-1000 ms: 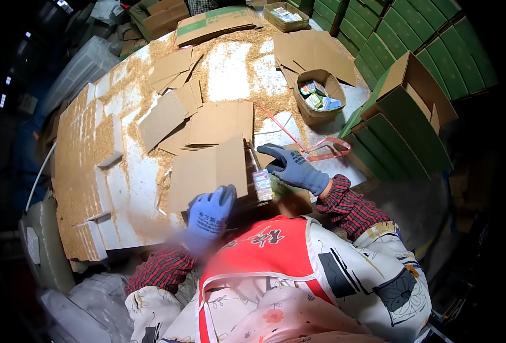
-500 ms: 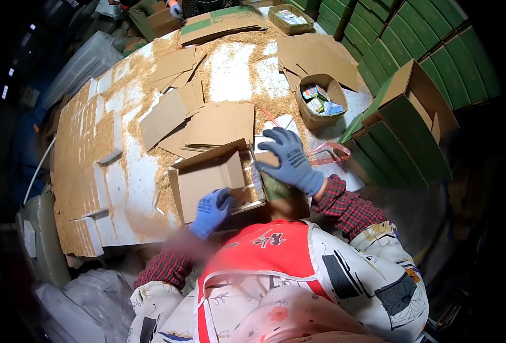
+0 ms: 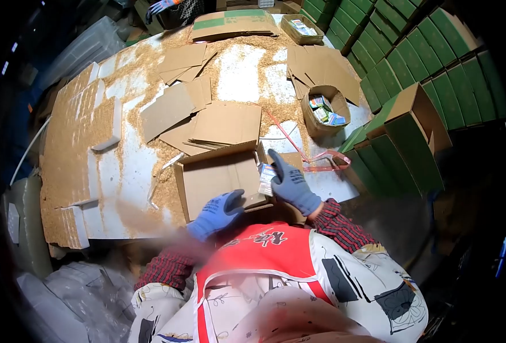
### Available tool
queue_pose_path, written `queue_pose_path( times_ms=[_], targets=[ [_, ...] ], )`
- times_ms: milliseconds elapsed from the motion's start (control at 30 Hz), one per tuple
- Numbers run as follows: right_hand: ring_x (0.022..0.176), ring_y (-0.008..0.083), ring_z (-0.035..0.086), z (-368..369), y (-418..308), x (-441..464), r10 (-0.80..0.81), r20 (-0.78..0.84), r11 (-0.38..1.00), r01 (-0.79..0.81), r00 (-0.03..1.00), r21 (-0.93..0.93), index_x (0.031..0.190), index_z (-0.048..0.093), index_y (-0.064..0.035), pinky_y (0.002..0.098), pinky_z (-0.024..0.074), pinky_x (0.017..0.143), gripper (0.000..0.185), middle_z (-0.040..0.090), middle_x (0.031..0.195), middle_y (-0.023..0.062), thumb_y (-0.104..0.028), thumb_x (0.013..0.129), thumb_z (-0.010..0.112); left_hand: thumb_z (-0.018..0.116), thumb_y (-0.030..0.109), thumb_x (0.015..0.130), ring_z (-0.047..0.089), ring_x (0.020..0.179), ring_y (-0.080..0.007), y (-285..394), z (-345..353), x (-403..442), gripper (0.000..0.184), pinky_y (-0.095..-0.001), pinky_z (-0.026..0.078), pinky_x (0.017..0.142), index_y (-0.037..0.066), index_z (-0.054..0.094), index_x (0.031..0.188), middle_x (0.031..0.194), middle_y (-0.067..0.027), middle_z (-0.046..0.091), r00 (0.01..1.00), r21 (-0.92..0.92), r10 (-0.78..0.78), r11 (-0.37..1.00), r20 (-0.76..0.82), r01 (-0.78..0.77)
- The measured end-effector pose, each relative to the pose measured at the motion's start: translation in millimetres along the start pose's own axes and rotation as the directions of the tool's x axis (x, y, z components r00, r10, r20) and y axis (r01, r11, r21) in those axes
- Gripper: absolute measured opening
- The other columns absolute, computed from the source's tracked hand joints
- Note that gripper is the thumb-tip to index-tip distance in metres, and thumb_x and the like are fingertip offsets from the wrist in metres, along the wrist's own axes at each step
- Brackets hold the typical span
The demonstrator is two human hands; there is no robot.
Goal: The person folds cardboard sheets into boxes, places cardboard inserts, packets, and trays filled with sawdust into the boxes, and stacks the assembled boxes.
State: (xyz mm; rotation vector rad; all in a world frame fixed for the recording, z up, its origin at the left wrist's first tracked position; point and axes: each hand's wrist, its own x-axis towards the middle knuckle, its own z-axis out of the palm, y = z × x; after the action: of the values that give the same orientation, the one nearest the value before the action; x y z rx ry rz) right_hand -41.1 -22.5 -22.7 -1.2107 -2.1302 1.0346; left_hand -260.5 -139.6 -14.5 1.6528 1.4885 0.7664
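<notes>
An open brown cardboard box [image 3: 215, 174] lies in front of me, its inner base and walls showing. At its near side is my left hand [image 3: 214, 216], in a blue glove, fingers curved and thumb apart; I see nothing held in it. A small stack of printed packets [image 3: 266, 180] stands by the box's right end. Next to these packets is my gloved right hand [image 3: 294, 186], with the index finger stretched out and the palm turned down. Its lower fingers are partly hidden.
Flat cardboard sheets [image 3: 227, 123] lie behind the box on the sawdust-strewn table [image 3: 238, 71]. At the right are a round tub [image 3: 320, 127] of packets, red strapping [image 3: 327, 168] and stacked green boxes [image 3: 430, 48]. A co-worker's gloved hand [image 3: 162, 6] shows at the top.
The brown flap that covered the box has opened, so its inside shows. My right hand has come down beside the packets from a raised, spread pose. The co-worker's hand has moved left.
</notes>
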Motion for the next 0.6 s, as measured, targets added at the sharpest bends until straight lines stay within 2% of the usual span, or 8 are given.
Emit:
queue_pose_path(
  times_ms=[100, 167, 267, 333, 433, 500, 533, 600],
  targets=[
    [0.070, 0.0066, 0.050, -34.1, 8.9, 2.6, 0.037, -0.017, 0.938, -0.029, 0.999, 0.347, 0.134, 0.044, -0.0032, 0.0217, 0.0453, 0.064, 0.057, 0.056, 0.083, 0.0030, -0.001, 0.078, 0.051, 0.061, 0.025, 0.085, 0.060, 0.099, -0.0303, 7.7, -24.3, 2.5, 0.044, -0.0364, 0.047, 0.087, 0.013, 0.052, 0.126, 0.117, -0.0144, 0.059, 0.993, 0.322, -0.114, 0.941, 0.013, 0.104],
    [0.081, 0.0069, 0.053, -59.0, 25.7, 20.5, 0.176, -0.083, 0.887, -0.122, 0.981, 0.445, 0.128, 0.049, 0.0000, 0.0210, 0.0447, 0.074, 0.049, 0.062, 0.097, 0.0054, 0.000, 0.079, 0.052, 0.066, 0.035, 0.080, 0.040, 0.123, -0.0368, 1.8, -28.6, 5.9, 0.064, -0.0512, 0.039, 0.095, 0.017, 0.040, 0.136, 0.138, -0.0165, 0.039, 0.953, 0.645, -0.298, 0.737, 0.043, 0.201],
    [0.102, 0.0163, 0.056, -97.1, 85.8, 81.6, 0.027, -0.499, 0.936, 0.153, 0.866, 0.317, 0.131, 0.044, 0.0017, 0.0260, 0.0448, 0.085, 0.052, 0.057, 0.121, 0.0130, -0.002, 0.080, 0.055, 0.072, 0.042, 0.071, 0.018, 0.132, -0.0497, -27.2, -3.4, 14.4, 0.087, -0.0631, 0.031, 0.098, 0.021, 0.027, 0.142, 0.148, -0.0222, 0.018, 0.858, 0.767, -0.502, 0.592, 0.113, 0.246],
    [0.113, 0.0365, 0.052, -125.4, 107.3, 98.7, -0.003, -0.481, 0.934, -0.169, 0.876, -0.315, 0.136, 0.040, -0.0063, 0.0421, 0.0422, 0.093, 0.066, 0.047, 0.129, 0.0237, -0.031, 0.081, 0.065, 0.073, 0.043, 0.071, 0.022, 0.131, -0.0489, -32.2, 3.1, 18.3, 0.085, -0.0567, 0.033, 0.100, 0.021, 0.030, 0.140, 0.146, -0.0233, 0.020, 0.861, 0.738, -0.497, 0.621, 0.109, 0.264],
    [0.110, 0.0411, 0.051, -111.6, 92.9, 82.7, -0.259, -0.602, 0.827, -0.149, 0.755, -0.542, 0.134, 0.043, -0.0070, 0.0451, 0.0414, 0.093, 0.069, 0.049, 0.124, 0.0258, -0.041, 0.079, 0.067, 0.068, 0.037, 0.077, 0.041, 0.122, -0.0357, -39.4, -23.0, 13.5, 0.056, -0.0466, 0.042, 0.095, 0.015, 0.050, 0.125, 0.136, -0.0173, 0.038, 0.937, 0.536, -0.341, 0.807, 0.078, 0.249],
    [0.103, 0.0240, 0.057, -75.4, 88.3, 58.9, -0.022, -0.444, 0.987, 0.090, 0.896, 0.134, 0.120, 0.055, 0.0012, 0.0351, 0.0457, 0.087, 0.047, 0.058, 0.116, 0.0166, -0.025, 0.083, 0.069, 0.061, 0.024, 0.085, 0.057, 0.104, -0.0325, -20.5, -48.2, -3.5, 0.033, -0.0374, 0.046, 0.090, 0.010, 0.059, 0.114, 0.115, -0.0167, 0.057, 0.942, 0.346, 0.012, 0.931, -0.336, 0.111],
    [0.100, 0.0155, 0.057, -48.2, 102.4, 48.8, 0.247, -0.123, 0.826, -0.143, 0.961, 0.545, 0.118, 0.056, 0.0021, 0.0294, 0.0465, 0.086, 0.042, 0.060, 0.113, 0.0116, -0.021, 0.085, 0.068, 0.057, 0.016, 0.088, 0.057, 0.103, -0.0329, -17.4, -60.4, -14.2, 0.029, -0.0363, 0.046, 0.090, 0.005, 0.058, 0.115, 0.113, -0.0177, 0.058, 0.854, 0.300, 0.016, 0.939, -0.519, 0.165],
    [0.107, 0.0183, 0.053, -11.4, 95.9, 26.6, 0.189, 0.343, 0.820, -0.341, 0.920, 0.460, 0.131, 0.047, -0.0059, 0.0287, 0.0448, 0.088, 0.057, 0.057, 0.117, 0.0095, -0.040, 0.088, 0.060, 0.050, 0.021, 0.094, 0.055, 0.109, -0.0216, -79.3, -72.5, -35.0, 0.036, -0.0315, 0.043, 0.093, -0.002, 0.053, 0.122, 0.125, -0.0119, 0.056, 0.766, -0.286, -0.262, 0.952, -0.587, 0.107]
  ],
)
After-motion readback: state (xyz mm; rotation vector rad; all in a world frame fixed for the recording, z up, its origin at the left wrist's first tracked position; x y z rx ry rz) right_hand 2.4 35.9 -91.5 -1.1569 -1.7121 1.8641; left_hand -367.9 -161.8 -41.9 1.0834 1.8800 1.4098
